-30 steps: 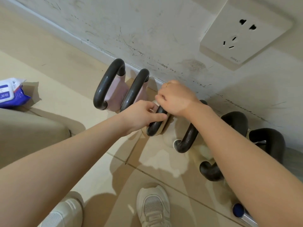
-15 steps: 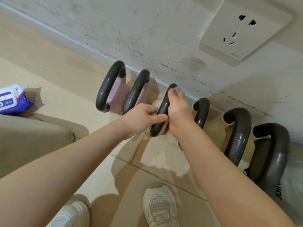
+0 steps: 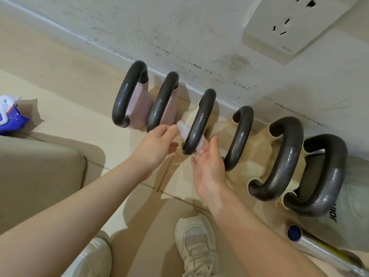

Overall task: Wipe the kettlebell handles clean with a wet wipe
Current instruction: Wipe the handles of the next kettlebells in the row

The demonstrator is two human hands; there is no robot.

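We have the wet wipe [image 3: 184,131] threaded under the near end of the third kettlebell handle [image 3: 199,121], counting from the left in a row of six standing against the wall [image 3: 199,37]. Our left hand [image 3: 154,145] pinches the wipe's left end between thumb and fingertips; our right hand [image 3: 207,166] lies palm-up just beneath the handle's near curve, fingers loosely spread, touching the crumpled other end — whether it actually grips that end we cannot tell.

To do this stroke well, we judge both ends should be held taut so the wipe wraps the bar's underside, then drawn back and forth while sliding toward the wall, covering the full arc and both bends. The bell looks heavy enough to stay put, though pulling sideways could nudge its neighbours.

The handle itself is dark grey, thick and glossy, with a faintly speckled sheen, rising from a cream body — the two leftmost bells are pink. A wipes packet [image 3: 11,116] lies on the floor well to the left.
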